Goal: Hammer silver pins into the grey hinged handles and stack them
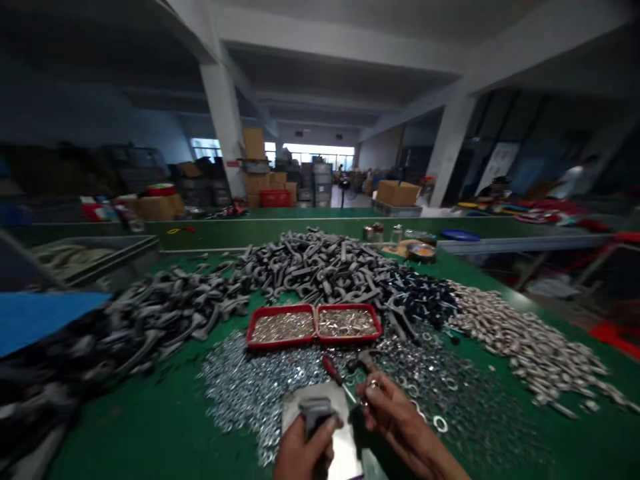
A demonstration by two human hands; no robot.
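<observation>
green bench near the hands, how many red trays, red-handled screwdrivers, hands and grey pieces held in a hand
red trays: 2
red-handled screwdriver: 1
hands: 2
grey metal piece in the left hand: 1
total: 6

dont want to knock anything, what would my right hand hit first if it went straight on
Probably the small hand tool with a dark metal head, just beyond the fingertips of the right hand; depth is hard to judge here, and the red-handled screwdriver lies close beside that line.
</observation>
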